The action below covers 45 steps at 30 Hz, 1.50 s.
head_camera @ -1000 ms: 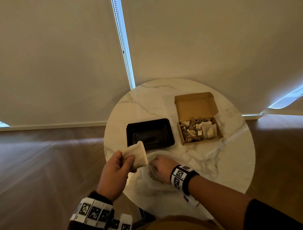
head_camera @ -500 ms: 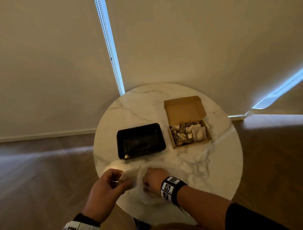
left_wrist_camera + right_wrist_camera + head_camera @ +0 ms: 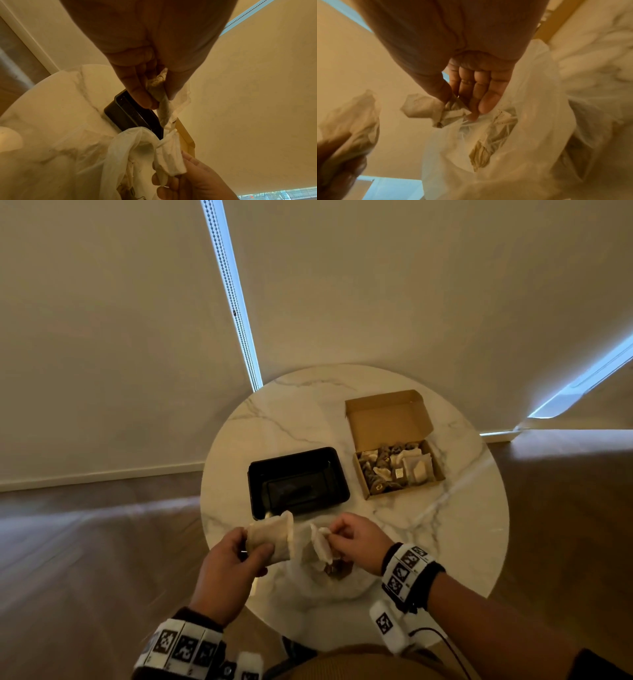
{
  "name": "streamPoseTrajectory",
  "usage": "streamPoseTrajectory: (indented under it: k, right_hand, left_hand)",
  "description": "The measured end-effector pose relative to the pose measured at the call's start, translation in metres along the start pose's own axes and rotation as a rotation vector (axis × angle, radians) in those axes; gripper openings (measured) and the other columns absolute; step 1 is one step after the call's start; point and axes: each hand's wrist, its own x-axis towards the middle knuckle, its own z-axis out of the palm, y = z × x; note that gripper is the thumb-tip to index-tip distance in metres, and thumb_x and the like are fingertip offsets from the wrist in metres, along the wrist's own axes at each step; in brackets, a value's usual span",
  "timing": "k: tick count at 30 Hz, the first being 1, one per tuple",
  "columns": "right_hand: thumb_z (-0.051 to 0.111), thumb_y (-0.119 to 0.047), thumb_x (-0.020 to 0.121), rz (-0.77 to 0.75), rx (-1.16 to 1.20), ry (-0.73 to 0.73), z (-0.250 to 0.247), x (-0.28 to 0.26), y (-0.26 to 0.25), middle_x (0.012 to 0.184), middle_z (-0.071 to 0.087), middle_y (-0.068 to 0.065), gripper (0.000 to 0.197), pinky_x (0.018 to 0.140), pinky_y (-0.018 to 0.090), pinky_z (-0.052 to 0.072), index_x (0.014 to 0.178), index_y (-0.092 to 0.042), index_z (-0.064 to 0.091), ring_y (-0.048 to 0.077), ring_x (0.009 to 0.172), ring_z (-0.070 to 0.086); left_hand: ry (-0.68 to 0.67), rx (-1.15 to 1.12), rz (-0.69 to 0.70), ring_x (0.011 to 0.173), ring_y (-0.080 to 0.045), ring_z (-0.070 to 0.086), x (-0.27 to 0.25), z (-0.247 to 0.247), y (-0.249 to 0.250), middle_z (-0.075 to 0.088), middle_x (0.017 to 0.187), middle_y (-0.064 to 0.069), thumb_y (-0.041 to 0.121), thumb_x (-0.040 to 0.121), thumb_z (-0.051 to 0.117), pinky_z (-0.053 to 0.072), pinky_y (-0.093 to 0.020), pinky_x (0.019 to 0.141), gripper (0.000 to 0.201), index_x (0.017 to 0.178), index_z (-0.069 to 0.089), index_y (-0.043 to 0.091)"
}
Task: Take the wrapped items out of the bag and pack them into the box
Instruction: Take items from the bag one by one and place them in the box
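Head view first: a round white marble surface [image 3: 445,542] carries a black rectangular plastic tray [image 3: 298,481] at the left and an open brown cardboard box [image 3: 394,446] at the right. The box has its lid folded back, and it already contains several small paper-wrapped items [image 3: 397,470]. Near the front edge lies a thin translucent plastic bag [image 3: 329,580], crumpled, with some brown things visible inside. The left hand [image 3: 229,570] is raised above the near edge and its fingers are closed around a beige paper-wrapped packet [image 3: 272,539]. The right hand [image 3: 356,542] is just above the bag, thumb and fingers pinched together on a small white paper-wrapped item [image 3: 322,546]. The two hands are close but they do not touch.

Left wrist view: the left-hand fingers [image 3: 137,92] and the thumb are clamped on the twisted end of the beige packet [image 3: 163,108], which hangs down. Below, the right hand [image 3: 193,180] holds the white wrapped item [image 3: 169,161] at the open mouth of the bag [image 3: 120,155]. The black tray [image 3: 130,116] and one edge of the box [image 3: 185,136] are behind.

Right wrist view: the right thumb and the fingers [image 3: 488,100] pinch a corner of the wrapped item [image 3: 423,106] above the bag [image 3: 530,135]. More wrapped pieces lie inside the bag. The picture is blurred at the left side.
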Motion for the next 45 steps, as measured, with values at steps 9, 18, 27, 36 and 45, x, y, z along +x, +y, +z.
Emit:
streamPoseTrajectory:
  k: [9, 18, 27, 36, 45]
  right_hand:
    - [0.071, -0.006, 0.092, 0.121, 0.313, -0.085, 0.001, -0.014, 0.003, 0.093, 0.063, 0.006, 0.045, 0.075, 0.035, 0.063, 0.134, -0.014, 0.058, 0.017, 0.083, 0.068]
    - [0.073, -0.013, 0.090, 0.168, 0.481, -0.105, -0.015, -0.025, -0.009, 0.096, 0.070, 0.019, 0.020, 0.091, 0.061, 0.055, 0.107, -0.005, 0.067, 0.032, 0.086, 0.069]
    - [0.073, -0.022, 0.088, -0.027, 0.798, -0.153, -0.042, -0.043, -0.076, 0.098, 0.070, 0.020, 0.057, 0.064, 0.033, 0.060, 0.130, 0.009, 0.049, 0.024, 0.073, 0.068]
    - [0.072, -0.022, 0.092, -0.069, 0.714, -0.093, -0.039, -0.044, -0.092, 0.090, 0.069, 0.015, 0.031, 0.058, 0.030, 0.058, 0.114, -0.001, 0.063, 0.019, 0.065, 0.064]
    - [0.073, -0.024, 0.094, -0.075, 0.512, -0.044, -0.040, -0.042, -0.086, 0.085, 0.065, 0.014, 0.026, 0.055, 0.029, 0.053, 0.109, -0.004, 0.066, 0.014, 0.061, 0.059]
  left_hand:
    - [-0.037, -0.053, -0.029, 0.085, -0.023, 0.074, 0.004, 0.011, -0.003, 0.075, 0.099, -0.007, 0.019, 0.092, 0.075, 0.062, -0.033, 0.068, 0.015, 0.106, 0.068, 0.021]
    - [-0.044, -0.006, 0.010, 0.074, -0.020, 0.072, 0.010, 0.018, 0.002, 0.076, 0.088, -0.002, 0.023, 0.094, 0.071, 0.060, -0.030, 0.065, 0.006, 0.100, 0.073, 0.024]
    - [-0.091, -0.134, -0.019, 0.077, -0.029, 0.070, 0.029, 0.038, 0.035, 0.073, 0.078, -0.007, 0.025, 0.103, 0.060, 0.061, -0.045, 0.071, 0.024, 0.089, 0.076, 0.013]
    - [-0.232, -0.389, -0.125, 0.104, -0.036, 0.072, 0.035, 0.055, 0.073, 0.077, 0.106, -0.017, 0.045, 0.103, 0.053, 0.059, -0.053, 0.095, 0.043, 0.110, 0.077, 0.010]
    - [-0.351, -0.521, -0.199, 0.114, -0.037, 0.070, 0.037, 0.059, 0.079, 0.074, 0.118, -0.020, 0.076, 0.096, 0.026, 0.052, -0.055, 0.104, 0.082, 0.127, 0.071, 0.014]
